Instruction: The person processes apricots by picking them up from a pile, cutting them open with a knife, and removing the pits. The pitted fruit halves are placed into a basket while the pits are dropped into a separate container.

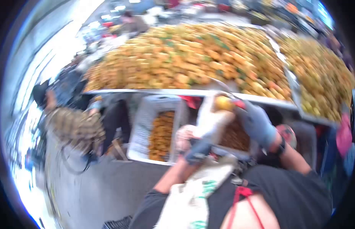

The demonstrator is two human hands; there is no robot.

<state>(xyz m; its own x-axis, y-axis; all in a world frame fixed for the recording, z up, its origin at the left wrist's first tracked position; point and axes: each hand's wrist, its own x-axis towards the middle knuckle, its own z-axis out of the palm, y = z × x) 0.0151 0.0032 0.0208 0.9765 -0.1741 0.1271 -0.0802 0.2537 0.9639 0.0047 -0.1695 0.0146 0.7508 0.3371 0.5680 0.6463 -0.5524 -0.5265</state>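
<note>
A round orange-yellow fruit [224, 103] is in my left hand [212, 119], which wears a whitish glove and has its fingers closed around it. My right hand [257, 123], in a pale blue-grey glove, is closed just right of the fruit. At its fingertips shows a small red thing [239, 104], too blurred to name. Both hands are over a container [234, 140] of brown, crumbly-looking matter below the table edge. Beyond them is a large heap of similar fruit [185, 57] with some green leaves.
A white crate [137, 137] partly filled with orange fruit stands left of my hands. A metal table edge [162, 92] runs across in front. Another fruit heap [318, 76] lies to the right. At left is a person in a checked top [76, 126]; a pink sleeve [343, 133] shows far right.
</note>
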